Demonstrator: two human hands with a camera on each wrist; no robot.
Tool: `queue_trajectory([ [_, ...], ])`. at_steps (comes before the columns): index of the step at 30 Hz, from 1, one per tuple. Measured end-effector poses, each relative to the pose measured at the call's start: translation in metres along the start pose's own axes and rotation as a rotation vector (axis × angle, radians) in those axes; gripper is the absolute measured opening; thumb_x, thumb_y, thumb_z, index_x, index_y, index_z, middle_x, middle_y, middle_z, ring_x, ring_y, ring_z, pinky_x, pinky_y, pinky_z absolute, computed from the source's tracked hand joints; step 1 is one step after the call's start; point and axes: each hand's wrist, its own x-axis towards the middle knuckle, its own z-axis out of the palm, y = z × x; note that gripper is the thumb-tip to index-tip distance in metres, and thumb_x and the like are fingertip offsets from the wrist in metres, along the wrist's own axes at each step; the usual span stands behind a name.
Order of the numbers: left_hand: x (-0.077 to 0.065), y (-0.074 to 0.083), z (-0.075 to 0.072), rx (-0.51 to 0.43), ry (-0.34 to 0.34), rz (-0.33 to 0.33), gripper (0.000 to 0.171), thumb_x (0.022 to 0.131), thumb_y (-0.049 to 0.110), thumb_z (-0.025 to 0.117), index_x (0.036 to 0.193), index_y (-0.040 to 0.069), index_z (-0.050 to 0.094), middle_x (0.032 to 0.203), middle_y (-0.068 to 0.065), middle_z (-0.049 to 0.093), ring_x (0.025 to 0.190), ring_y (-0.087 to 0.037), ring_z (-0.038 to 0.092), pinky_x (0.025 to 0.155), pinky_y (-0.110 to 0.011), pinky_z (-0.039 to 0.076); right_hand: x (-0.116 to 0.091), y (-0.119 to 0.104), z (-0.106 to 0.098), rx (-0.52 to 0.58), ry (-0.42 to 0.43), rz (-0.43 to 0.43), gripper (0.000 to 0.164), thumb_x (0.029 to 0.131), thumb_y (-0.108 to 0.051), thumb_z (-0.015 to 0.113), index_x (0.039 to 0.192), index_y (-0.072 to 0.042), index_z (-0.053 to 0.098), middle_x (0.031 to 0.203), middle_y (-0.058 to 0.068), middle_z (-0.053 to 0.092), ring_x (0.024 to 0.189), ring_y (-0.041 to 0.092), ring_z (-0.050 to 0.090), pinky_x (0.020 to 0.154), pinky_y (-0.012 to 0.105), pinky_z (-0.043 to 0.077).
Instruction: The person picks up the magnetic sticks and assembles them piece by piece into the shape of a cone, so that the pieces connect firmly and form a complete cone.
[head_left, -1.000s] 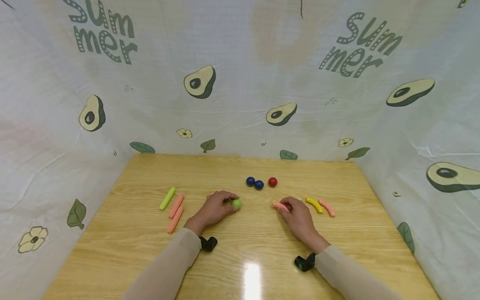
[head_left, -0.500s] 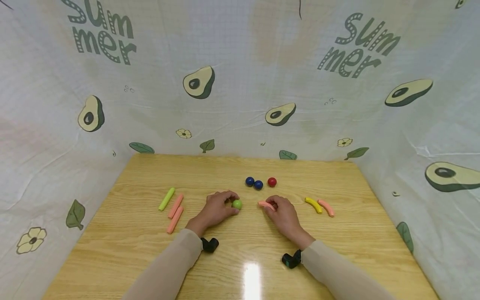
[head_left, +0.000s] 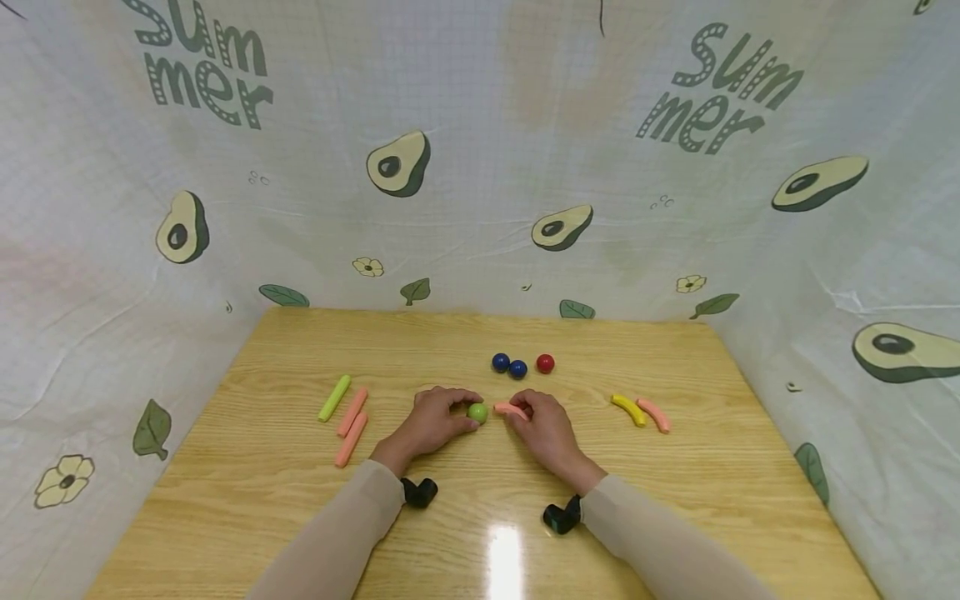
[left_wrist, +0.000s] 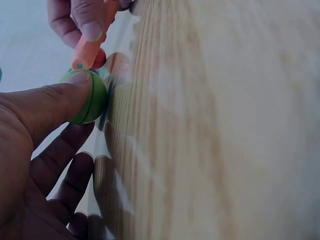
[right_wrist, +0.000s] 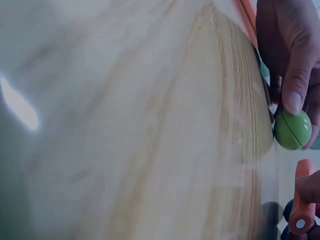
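Observation:
My left hand (head_left: 435, 418) pinches a green ball (head_left: 477, 412) between thumb and fingers at the middle of the table. In the left wrist view the thumb lies across the ball (left_wrist: 95, 102), which has a seam line. My right hand (head_left: 546, 425) holds a curved pink stick (head_left: 508, 409), its free end directed left at the ball. A small hole shows in that end of the pink stick (left_wrist: 86, 55) in the left wrist view. From the head view a narrow gap separates stick and ball; the right wrist view also shows the stick (right_wrist: 302, 200) apart from the ball (right_wrist: 293, 131).
Two blue balls (head_left: 509, 366) and a red ball (head_left: 545, 363) lie behind the hands. To the left are a straight yellow-green stick (head_left: 334, 397) and two straight pink sticks (head_left: 351, 439). A curved yellow stick (head_left: 628, 410) and another curved pink stick (head_left: 653, 416) lie right.
My right hand has carried the curved pink stick leftward, close to the green ball. The left hand has shifted only slightly, still holding the ball.

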Motion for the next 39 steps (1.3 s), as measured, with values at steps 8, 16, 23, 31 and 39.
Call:
queue_trajectory([
  [8,0.0006,0.0018,-0.0009,-0.002,-0.010,0.006,0.036,0.096,0.029,0.080,0.132,0.026,0.075,0.128,0.004,0.074,0.117,-0.022,0.060,0.112,-0.056,0.027,0.0016,-0.0008,0.0047,-0.010,-0.006,-0.009,0.011,0.097,-0.018,0.079,0.104,-0.011,0.075,0.091,0.000,0.069,0.080,0.014,0.053,0.072,0.030,0.045],
  [16,0.0005,0.0024,-0.0015,0.013,-0.028,0.001,0.037,0.097,0.031,0.079,0.134,0.028,0.074,0.130,0.005,0.074,0.117,-0.021,0.060,0.111,-0.055,0.027,0.0010,-0.0010,0.0065,-0.019,-0.013,-0.038,0.012,0.097,-0.021,0.079,0.103,-0.011,0.075,0.089,0.000,0.070,0.074,0.012,0.054,0.082,0.038,0.047],
  [23,-0.0003,0.0037,-0.0020,0.000,-0.035,-0.005,0.038,0.096,0.033,0.079,0.134,0.027,0.074,0.129,0.005,0.073,0.116,-0.020,0.059,0.111,-0.054,0.025,0.0008,-0.0003,0.0078,-0.024,-0.012,-0.045,0.012,0.097,-0.020,0.079,0.103,-0.011,0.075,0.088,-0.001,0.070,0.073,0.011,0.054,0.084,0.041,0.048],
  [31,-0.0015,0.0058,-0.0012,-0.017,-0.014,-0.012,0.035,0.092,0.036,0.084,0.124,0.028,0.074,0.117,0.012,0.073,0.114,-0.018,0.058,0.111,-0.052,0.024,-0.0004,0.0010,0.0090,-0.019,-0.015,-0.053,0.009,0.096,-0.017,0.079,0.101,-0.011,0.075,0.086,0.000,0.069,0.075,0.013,0.056,0.117,0.061,0.039],
  [39,-0.0024,0.0066,-0.0029,-0.021,-0.011,-0.005,0.035,0.097,0.032,0.079,0.130,0.024,0.073,0.124,0.006,0.072,0.122,-0.023,0.060,0.114,-0.054,0.024,-0.0048,-0.0018,0.0033,0.011,-0.056,-0.026,0.013,0.102,-0.023,0.072,0.102,-0.012,0.079,0.091,-0.001,0.073,0.081,0.014,0.060,0.108,0.055,0.047],
])
